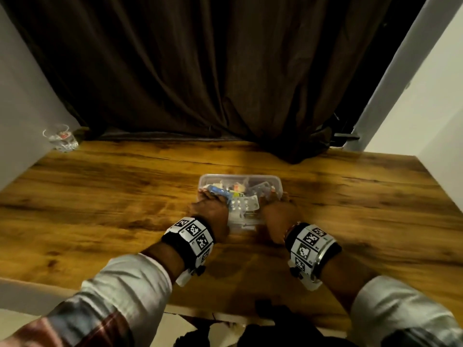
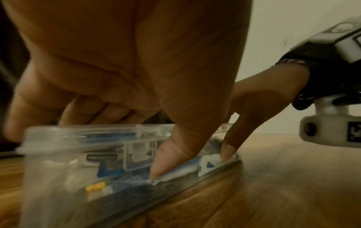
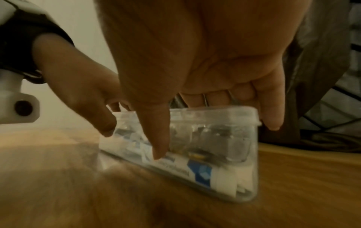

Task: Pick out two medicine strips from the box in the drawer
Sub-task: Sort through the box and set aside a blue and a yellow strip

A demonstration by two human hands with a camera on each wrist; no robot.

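A clear plastic box (image 1: 240,177) stands on the wooden table (image 1: 100,196), open on top and full of medicine strips (image 1: 244,204) and small packets. My left hand (image 1: 209,205) grips its left end, and my right hand (image 1: 278,209) grips its right end. In the left wrist view my left thumb (image 2: 168,160) presses the near wall of the box (image 2: 58,154) while the fingers hook over the rim. The right wrist view shows the same hold: my right thumb (image 3: 158,138) is on the wall of the box (image 3: 224,138), with the fingers over the top edge.
A small glass (image 1: 60,139) sits at the table's back left corner. A dark curtain (image 1: 225,71) hangs behind the table, its hem bunched on the back edge. Pale walls close in on both sides. The table's front edge runs just below my wrists.
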